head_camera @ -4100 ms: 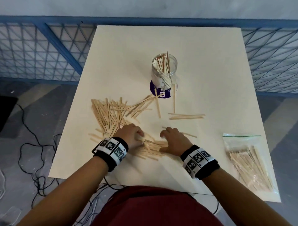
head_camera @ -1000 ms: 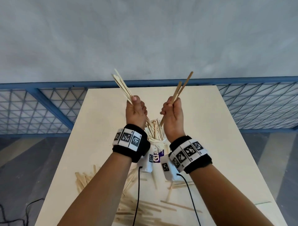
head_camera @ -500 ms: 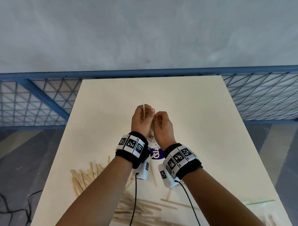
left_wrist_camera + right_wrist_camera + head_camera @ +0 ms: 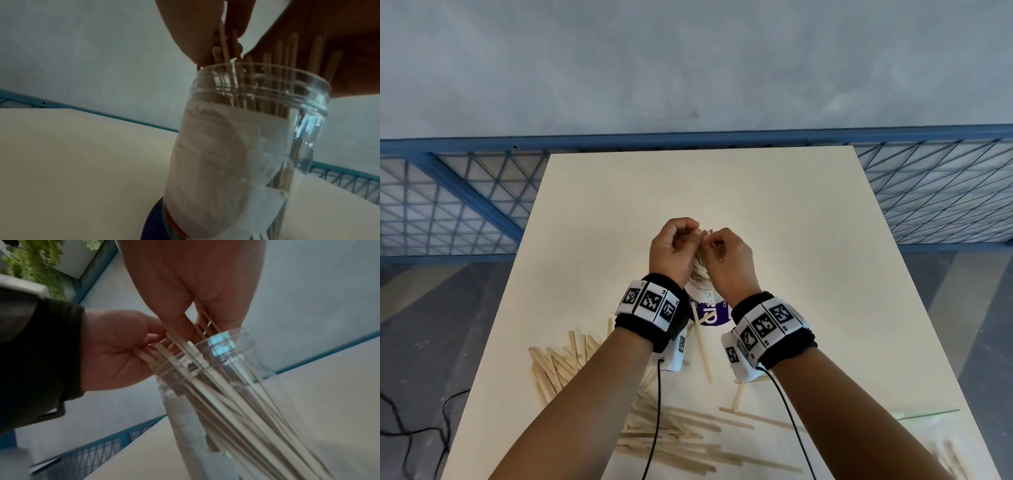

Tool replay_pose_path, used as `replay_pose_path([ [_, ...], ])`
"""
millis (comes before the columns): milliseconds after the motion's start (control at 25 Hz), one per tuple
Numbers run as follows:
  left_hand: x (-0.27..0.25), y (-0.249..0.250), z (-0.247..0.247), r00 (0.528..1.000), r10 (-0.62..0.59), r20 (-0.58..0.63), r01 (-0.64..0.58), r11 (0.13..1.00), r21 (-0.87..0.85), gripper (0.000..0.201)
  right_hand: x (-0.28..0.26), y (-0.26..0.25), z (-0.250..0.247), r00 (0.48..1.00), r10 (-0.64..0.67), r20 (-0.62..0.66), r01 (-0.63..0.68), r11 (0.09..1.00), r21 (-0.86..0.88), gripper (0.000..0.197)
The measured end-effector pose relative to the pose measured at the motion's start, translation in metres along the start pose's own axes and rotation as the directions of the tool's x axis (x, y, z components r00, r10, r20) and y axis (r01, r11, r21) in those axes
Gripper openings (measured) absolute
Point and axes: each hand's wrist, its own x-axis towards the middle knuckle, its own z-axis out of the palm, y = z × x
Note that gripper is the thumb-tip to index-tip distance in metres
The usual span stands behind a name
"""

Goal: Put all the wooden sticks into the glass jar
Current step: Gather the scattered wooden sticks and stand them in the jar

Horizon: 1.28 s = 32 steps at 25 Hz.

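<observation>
The glass jar point(image 4: 701, 291) stands mid-table on a purple disc point(image 4: 711, 317), mostly hidden behind my hands, and holds several wooden sticks point(image 4: 222, 386). My left hand point(image 4: 690, 236) and right hand point(image 4: 714, 241) meet just above its mouth. In the left wrist view the left hand point(image 4: 226, 29) pinches the tops of a few sticks that reach down into the jar point(image 4: 246, 146). In the right wrist view the right hand point(image 4: 197, 318) grips stick tops just over the rim of the jar point(image 4: 226, 344). Loose sticks point(image 4: 561, 363) lie on the near table.
More loose sticks point(image 4: 674, 438) are scattered near the front edge of the cream table point(image 4: 825, 240). A clear plastic bag with sticks point(image 4: 945, 452) lies at the front right. A blue mesh fence point(image 4: 448, 205) surrounds the table. Cables point(image 4: 400, 428) lie on the floor at left.
Both hands gathered sticks from the table, raised them over the jar, then came down and together. The sticks that stuck up above my fists have sunk into the jar.
</observation>
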Motion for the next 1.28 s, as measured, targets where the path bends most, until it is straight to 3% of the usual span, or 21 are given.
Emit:
replay_pose_path([
  [120, -0.005, -0.004, -0.007, 1.000, 0.002, -0.003, -0.002, 0.999, 0.053, 0.031, 0.001, -0.002, 0.000, 0.998, -0.018, 0.056, 0.026, 0.990, -0.142, 0.015],
  [280, -0.018, -0.002, -0.011, 0.995, 0.074, 0.070, -0.086, 0.976, 0.201, 0.021, -0.012, -0.014, -0.014, 0.994, -0.091, 0.067, 0.098, 0.989, -0.109, 0.033],
  [400, -0.023, 0.012, -0.020, 0.987, 0.144, -0.073, -0.135, 0.984, 0.116, 0.018, -0.038, -0.005, -0.032, 0.975, -0.203, -0.089, 0.197, 0.977, -0.078, 0.035],
  [520, -0.042, 0.008, -0.043, 0.982, 0.057, -0.180, -0.020, 0.979, 0.202, 0.012, -0.072, 0.028, -0.045, 0.994, -0.096, -0.049, 0.088, 0.986, -0.139, 0.033],
  [640, -0.079, -0.018, -0.073, 0.981, -0.149, -0.126, 0.194, 0.823, 0.533, 0.019, -0.103, 0.068, -0.053, 0.978, 0.122, 0.167, -0.039, 0.903, -0.429, 0.041],
  [720, -0.109, -0.032, -0.093, 0.968, -0.221, -0.119, 0.246, 0.734, 0.633, 0.023, -0.128, 0.087, -0.056, 0.935, 0.276, 0.225, -0.059, 0.744, -0.665, 0.061],
  [800, -0.134, -0.044, -0.113, 0.943, -0.264, -0.205, 0.329, 0.631, 0.703, 0.032, -0.154, 0.097, -0.056, 0.886, 0.401, 0.234, -0.065, 0.606, -0.793, 0.086],
  [840, -0.144, -0.050, -0.123, 0.912, -0.309, -0.270, 0.401, 0.534, 0.744, 0.040, -0.164, 0.100, -0.055, 0.859, 0.447, 0.250, -0.073, 0.590, -0.804, 0.097],
  [920, -0.161, -0.060, -0.138, 0.808, -0.457, -0.372, 0.545, 0.338, 0.768, 0.058, -0.181, 0.104, -0.051, 0.806, 0.498, 0.320, -0.054, 0.600, -0.798, 0.116],
  [1000, -0.174, -0.067, -0.146, 0.738, -0.564, -0.371, 0.598, 0.292, 0.746, 0.068, -0.195, 0.104, -0.046, 0.764, 0.509, 0.397, 0.018, 0.598, -0.801, 0.127],
  [1040, -0.179, -0.069, -0.146, 0.741, -0.576, -0.345, 0.587, 0.305, 0.750, 0.069, -0.200, 0.103, -0.043, 0.751, 0.506, 0.424, 0.058, 0.589, -0.806, 0.128],
  [1120, -0.186, -0.070, -0.139, 0.796, -0.540, -0.274, 0.499, 0.327, 0.803, 0.068, -0.209, 0.101, -0.037, 0.752, 0.481, 0.451, 0.132, 0.561, -0.817, 0.122],
  [1200, -0.192, -0.065, -0.127, 0.845, -0.503, -0.181, 0.398, 0.365, 0.842, 0.063, -0.214, 0.099, -0.031, 0.779, 0.432, 0.455, 0.178, 0.544, -0.820, 0.107],
  [1280, -0.193, -0.064, -0.114, 0.862, -0.496, -0.107, 0.348, 0.424, 0.836, 0.058, -0.211, 0.096, -0.028, 0.827, 0.352, 0.439, 0.195, 0.552, -0.811, 0.088],
])
